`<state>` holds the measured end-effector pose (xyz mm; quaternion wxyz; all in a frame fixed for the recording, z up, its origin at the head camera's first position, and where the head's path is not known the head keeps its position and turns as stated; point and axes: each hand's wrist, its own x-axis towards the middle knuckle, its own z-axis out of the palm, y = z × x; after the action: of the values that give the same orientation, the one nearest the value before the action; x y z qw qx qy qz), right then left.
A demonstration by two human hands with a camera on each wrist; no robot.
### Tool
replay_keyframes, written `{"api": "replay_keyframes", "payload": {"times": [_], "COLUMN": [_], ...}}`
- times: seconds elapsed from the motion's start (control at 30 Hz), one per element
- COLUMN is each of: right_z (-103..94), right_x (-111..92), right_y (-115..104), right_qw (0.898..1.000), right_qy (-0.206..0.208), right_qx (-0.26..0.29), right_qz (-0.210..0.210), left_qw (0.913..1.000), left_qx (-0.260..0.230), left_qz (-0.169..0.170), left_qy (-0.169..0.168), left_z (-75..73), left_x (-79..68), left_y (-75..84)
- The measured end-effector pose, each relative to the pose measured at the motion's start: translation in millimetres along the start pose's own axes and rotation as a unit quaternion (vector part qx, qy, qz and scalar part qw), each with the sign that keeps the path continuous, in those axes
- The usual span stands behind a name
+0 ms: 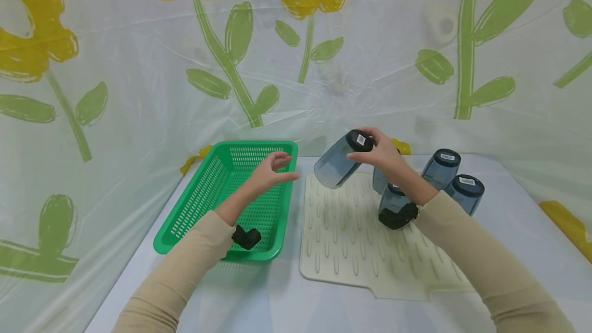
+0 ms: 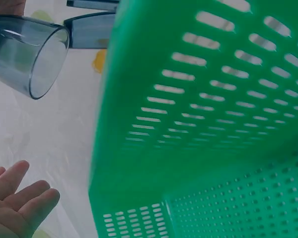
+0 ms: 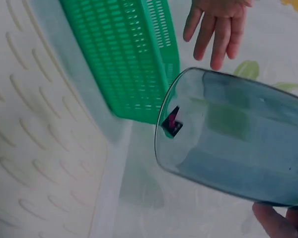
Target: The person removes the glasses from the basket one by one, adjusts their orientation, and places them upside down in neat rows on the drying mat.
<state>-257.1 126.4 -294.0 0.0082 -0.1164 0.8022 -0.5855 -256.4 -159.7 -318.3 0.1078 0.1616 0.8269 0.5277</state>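
My right hand [image 1: 381, 153] grips a blue-tinted drinking glass [image 1: 336, 162] by its dark base, which bears a white label. The glass is tilted above the drying mat, mouth down and to the left. In the right wrist view, its clear rim [image 3: 158, 134] faces the basket and my fingertips [image 3: 275, 223] hold the far end. My left hand [image 1: 270, 172] is raised over the right side of the green basket [image 1: 290, 204], fingers extended and thumb apart, holding nothing. The left wrist view has this left hand [image 2: 20, 203] below the glass [image 2: 27, 54], apart from it.
Several similar glasses stand upside down at the right of the ridged cream drying mat [image 1: 333, 251], among them a back one [image 1: 439, 168] and a right one [image 1: 464, 194]. My right forearm partly hides others. A flower-printed plastic sheet [image 1: 351, 91] hangs behind the table.
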Motion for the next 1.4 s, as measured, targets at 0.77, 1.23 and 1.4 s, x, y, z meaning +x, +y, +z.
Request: {"api": "replay_keyframes", "payload": {"times": [0.77, 1.23, 1.4], "right_z": [31.8, 46.9, 48.9], "right_x": [55.5, 64.2, 65.0], "right_y": [15.8, 35.5, 40.6], "right_qw": [0.982, 0.957, 0.954], "right_qy": [0.033, 0.024, 0.023], "right_qx": [-0.173, -0.27, -0.281], "right_qz": [0.064, 0.1, 0.102], "left_qw": [0.9972, 0.996, 0.9955], "left_qx": [0.057, 0.068, 0.073], "left_qz": [-0.048, -0.058, -0.059], "left_qy": [0.0, 0.001, 0.005], "left_z": [-3.7, -5.7, -7.1], "left_x": [3.9, 4.6, 5.3], "left_y": [-13.5, -20.2, -20.2]}}
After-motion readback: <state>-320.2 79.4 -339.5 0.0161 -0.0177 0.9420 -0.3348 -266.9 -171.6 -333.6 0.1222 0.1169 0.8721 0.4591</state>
